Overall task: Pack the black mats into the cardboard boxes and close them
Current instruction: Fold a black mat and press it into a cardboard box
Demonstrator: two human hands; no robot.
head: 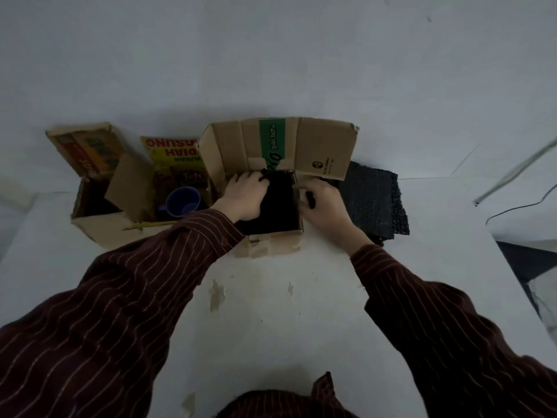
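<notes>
An open cardboard box with a green stripe on its raised flap stands at the middle of the white table. A black mat lies inside it. My left hand reaches into the box and its fingers curl on the mat's far left edge. My right hand is at the box's right wall and pinches the mat's right edge. A stack of black mats lies on the table just right of the box, partly behind my right hand.
A second open cardboard box sits to the left with dark contents, a blue cup and printed yellow flaps. The white table ends at the right, where a thin black cable runs. A wall stands behind.
</notes>
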